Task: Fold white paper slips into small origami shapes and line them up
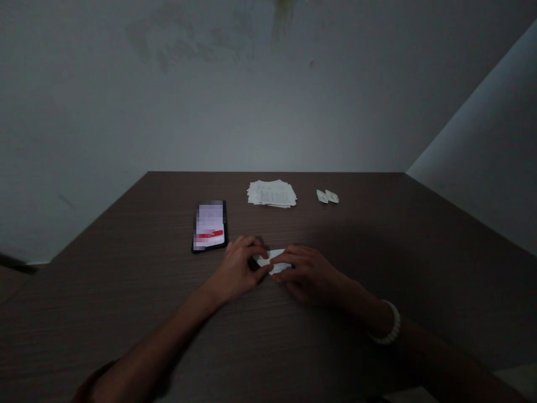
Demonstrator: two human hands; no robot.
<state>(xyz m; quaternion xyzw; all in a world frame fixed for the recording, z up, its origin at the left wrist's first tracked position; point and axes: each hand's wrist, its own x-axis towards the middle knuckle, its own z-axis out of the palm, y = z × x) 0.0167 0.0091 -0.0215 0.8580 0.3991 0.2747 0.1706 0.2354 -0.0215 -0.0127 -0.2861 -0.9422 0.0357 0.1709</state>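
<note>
A small folded piece of white paper (272, 260) lies on the dark wooden table (126, 313) in front of me. My left hand (237, 271) pinches its left end, fingers curled over it. From the right, my right hand (304, 271) grips the other end with bent fingers pressed on the paper. A white bead bracelet (388, 327) sits on my right wrist. Both hands meet at the paper, which they partly cover.
A phone (210, 225) with a lit screen lies left of my hands. Farther back rests a stack of white printed paper slips (272, 193). Two small folded paper pieces (328, 196) lie to its right. Grey walls stand behind and to the right of the table.
</note>
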